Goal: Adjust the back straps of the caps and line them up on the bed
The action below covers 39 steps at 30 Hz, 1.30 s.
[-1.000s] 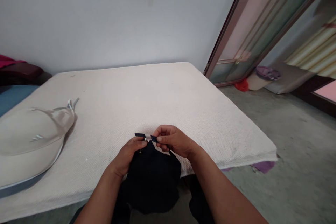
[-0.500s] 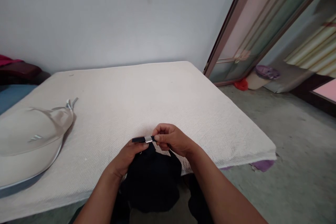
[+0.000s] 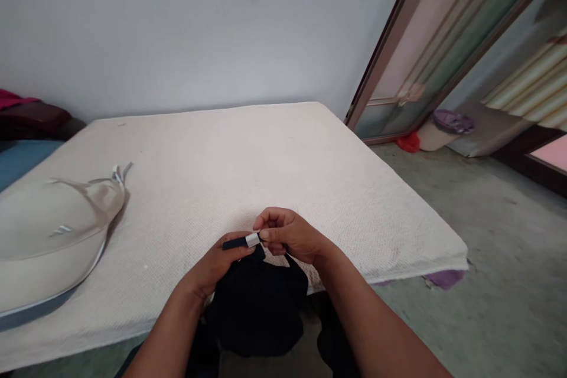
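A black cap [image 3: 259, 313] hangs at the near edge of the bed, its back strap [image 3: 233, 244] uppermost. On that strap sits a silvery metal buckle [image 3: 252, 240]. My left hand [image 3: 215, 267] is closed on the strap from the left, thumb just below the buckle. From the other side, my right hand [image 3: 287, 237] pinches the strap close by the buckle between thumb and forefinger. The fingers of my left hand are partly hidden behind the strap and cap. Off to the left lies a beige cap [image 3: 44, 218], apart from both hands.
A white textured cover [image 3: 248, 153] spreads over the bed against a pale wall. Dark red and blue items [image 3: 31, 153] stand at the far left. A bin [image 3: 438, 133] with a purple liner and a red item [image 3: 408, 142] sit on the floor by the glass door.
The buckle and strap have tilted, with the left end lower and the buckle's face turned more toward me. Both hands keep their hold and have barely shifted.
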### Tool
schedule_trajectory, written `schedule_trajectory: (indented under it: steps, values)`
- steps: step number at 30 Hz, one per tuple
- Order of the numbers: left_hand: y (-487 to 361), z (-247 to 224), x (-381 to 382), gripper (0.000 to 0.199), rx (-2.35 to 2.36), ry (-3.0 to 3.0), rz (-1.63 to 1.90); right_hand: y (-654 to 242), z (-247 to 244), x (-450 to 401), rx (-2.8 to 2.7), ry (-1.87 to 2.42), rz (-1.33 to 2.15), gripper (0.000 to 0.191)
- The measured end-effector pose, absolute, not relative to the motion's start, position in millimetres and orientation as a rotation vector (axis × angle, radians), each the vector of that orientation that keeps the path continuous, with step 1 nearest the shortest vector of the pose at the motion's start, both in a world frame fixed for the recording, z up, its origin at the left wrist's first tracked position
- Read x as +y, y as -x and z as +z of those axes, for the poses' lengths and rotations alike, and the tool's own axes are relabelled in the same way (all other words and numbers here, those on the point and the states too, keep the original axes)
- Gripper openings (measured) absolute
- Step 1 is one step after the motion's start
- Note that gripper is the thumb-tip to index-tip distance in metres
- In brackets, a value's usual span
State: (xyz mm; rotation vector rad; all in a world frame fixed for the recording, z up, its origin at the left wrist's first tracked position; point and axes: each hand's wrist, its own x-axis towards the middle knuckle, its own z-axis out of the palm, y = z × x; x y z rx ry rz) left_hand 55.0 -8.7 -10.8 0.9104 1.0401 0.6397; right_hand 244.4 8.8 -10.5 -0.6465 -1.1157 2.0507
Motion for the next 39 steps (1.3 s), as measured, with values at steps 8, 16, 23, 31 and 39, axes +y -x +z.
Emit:
schedule_trajectory:
  steps: [8,16,23,31,39]
  values:
    - [-56.1,-11.0,-11.7,0.020,1.009,-0.817,0.639,-245.9,-7.6,8.2,-1.224,0.704,2.007,0.014]
    - [-59.5,-7.2,-13.2,0.015,1.036,-0.755,0.642,-247.2,-8.9,9.4,-1.227,0.758,1.991,0.017]
    - [-61.5,-3.3,-13.6,0.014,1.115,-0.752,0.718,-247.9,-11.2,10.3,-1.187,0.672,2.020,0.013]
    - [-54.0,-7.4,-16.4,0.022,1.135,-0.949,0.747,-250.3,-5.5,9.4,-1.290,0.669,2.028,0.015]
    - [-57.7,-4.6,-17.1,0.048,0.939,-0.731,0.640,-249.6,-7.6,9.0,-1.303,0.714,2.048,0.013]
